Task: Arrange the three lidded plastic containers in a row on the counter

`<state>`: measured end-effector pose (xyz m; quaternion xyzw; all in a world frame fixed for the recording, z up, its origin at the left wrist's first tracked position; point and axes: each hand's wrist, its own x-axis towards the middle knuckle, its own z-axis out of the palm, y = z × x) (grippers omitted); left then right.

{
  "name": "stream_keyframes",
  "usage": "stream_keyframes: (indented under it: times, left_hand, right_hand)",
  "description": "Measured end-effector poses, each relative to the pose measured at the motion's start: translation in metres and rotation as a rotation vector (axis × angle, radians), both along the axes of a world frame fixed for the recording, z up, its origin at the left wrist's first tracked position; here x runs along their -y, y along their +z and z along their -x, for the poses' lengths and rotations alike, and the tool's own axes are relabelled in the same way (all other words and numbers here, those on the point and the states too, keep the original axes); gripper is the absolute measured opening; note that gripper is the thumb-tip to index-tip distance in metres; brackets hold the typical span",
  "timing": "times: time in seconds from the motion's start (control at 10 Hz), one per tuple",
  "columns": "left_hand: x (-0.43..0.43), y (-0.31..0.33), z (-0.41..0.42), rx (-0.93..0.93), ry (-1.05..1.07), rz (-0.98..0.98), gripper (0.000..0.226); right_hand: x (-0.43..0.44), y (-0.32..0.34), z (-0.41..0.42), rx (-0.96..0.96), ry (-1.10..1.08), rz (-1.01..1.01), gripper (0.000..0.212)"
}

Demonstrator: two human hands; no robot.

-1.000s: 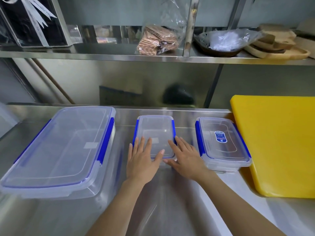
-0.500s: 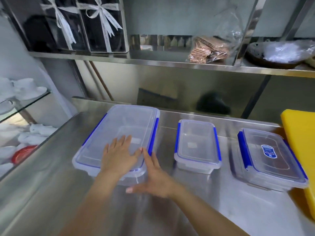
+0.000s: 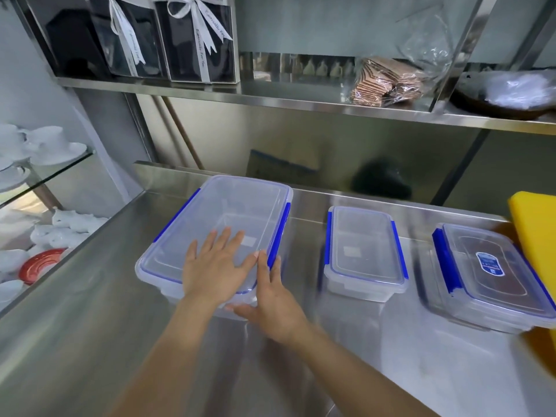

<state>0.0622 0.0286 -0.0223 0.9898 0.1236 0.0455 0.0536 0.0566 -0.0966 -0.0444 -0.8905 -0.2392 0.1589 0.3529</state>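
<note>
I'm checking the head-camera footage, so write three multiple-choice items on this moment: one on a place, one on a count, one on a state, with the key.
1. Where is the container with the blue label on its lid?
A. leftmost in the row
B. middle of the row
C. rightmost, beside the yellow cutting board

2. How many lidded plastic containers stand on the counter?
A. two
B. three
C. four

3. How does the left hand lie?
A. flat, palm down on the large container's lid
B. closed around a clip
C. raised off everything

Key:
1 C: the labelled container sits next to the yellow cutting board.
2 B: the large container, small container and labelled one.
3 A: the left hand is spread on the lid; the right hand is at its near corner.
</note>
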Motion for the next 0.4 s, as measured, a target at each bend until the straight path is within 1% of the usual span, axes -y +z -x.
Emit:
stream_keyframes:
  times: [0.2,0.3,0.4]
  left_hand:
    - [0.001,0.000,-0.001,-0.017,-0.005,0.001,0.067]
    - [0.002,0.004,0.001,-0.030,-0.001,0.054,0.069]
    - [0.009,0.013,0.001,0.015,-0.036,0.124,0.069]
  right_hand:
    - [0.013,0.009,-0.002,-0.076,0.008,0.023,0.107]
    - [0.032,0.024,-0.002,-0.046,0.030,0.051,0.096]
    - [0.060,0.050,-0.003,0.006,-0.004,0.042,0.078]
